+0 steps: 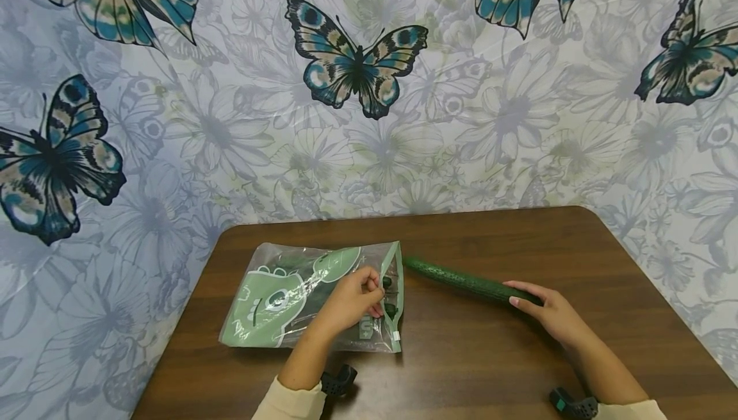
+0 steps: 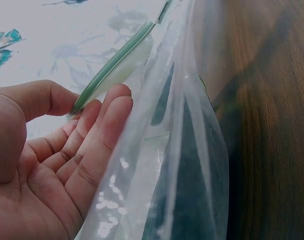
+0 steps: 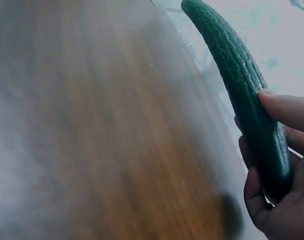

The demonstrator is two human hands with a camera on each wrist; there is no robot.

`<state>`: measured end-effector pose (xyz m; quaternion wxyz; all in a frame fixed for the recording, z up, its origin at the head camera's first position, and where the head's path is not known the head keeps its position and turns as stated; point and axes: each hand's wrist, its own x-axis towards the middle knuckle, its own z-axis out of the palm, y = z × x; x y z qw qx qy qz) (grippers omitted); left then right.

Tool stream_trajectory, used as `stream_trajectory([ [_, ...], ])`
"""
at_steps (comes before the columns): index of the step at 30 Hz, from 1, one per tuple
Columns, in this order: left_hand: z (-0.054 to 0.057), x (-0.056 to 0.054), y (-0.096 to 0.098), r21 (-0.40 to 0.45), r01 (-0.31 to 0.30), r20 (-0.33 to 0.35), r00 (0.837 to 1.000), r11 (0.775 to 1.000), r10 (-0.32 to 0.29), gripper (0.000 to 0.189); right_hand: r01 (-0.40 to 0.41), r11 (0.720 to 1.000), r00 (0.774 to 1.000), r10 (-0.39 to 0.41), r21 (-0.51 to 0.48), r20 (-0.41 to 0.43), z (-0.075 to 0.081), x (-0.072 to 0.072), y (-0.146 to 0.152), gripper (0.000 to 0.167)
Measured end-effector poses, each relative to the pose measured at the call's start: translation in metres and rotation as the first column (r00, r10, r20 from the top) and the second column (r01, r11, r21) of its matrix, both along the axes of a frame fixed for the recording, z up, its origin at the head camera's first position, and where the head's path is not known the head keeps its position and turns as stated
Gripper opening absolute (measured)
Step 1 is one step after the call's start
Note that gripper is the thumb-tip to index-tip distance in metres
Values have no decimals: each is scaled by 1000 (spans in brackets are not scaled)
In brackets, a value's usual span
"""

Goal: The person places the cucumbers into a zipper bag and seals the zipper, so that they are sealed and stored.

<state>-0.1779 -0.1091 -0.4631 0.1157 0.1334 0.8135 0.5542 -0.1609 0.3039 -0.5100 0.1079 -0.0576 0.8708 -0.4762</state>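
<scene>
A long green cucumber [image 1: 461,281] slants over the table, its far tip close to the bag's mouth in the head view. My right hand [image 1: 550,317] grips its near end, thumb on one side and fingers curled round the other, as the right wrist view shows. To the left lies a clear zip bag [image 1: 265,317] with a green cartoon print and a green zip edge. My left hand [image 1: 352,301] pinches that edge [image 2: 109,67] between thumb and fingers, lifting it away from the other side. Dark green things [image 1: 391,310] show inside the bag near its mouth.
The brown wooden table [image 1: 461,369] has rounded far corners. Behind it hangs a cloth [image 1: 507,119] printed with butterflies and flowers. A white zip slider [image 1: 396,336] sits at the near end of the bag's edge. Each wrist wears a black camera band [image 1: 340,381].
</scene>
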Motion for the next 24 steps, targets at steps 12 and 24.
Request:
stream_trajectory([
  [12, 0, 0, 1, 6, -3, 1, 1000, 1000, 3, 5, -72, 997, 995, 72, 1, -72, 2, 14, -14, 44],
  [24, 0, 0, 1, 6, 0, 4, 1000, 1000, 0, 6, -166, 986, 980, 166, 11, -112, 5, 15, -30, 40],
])
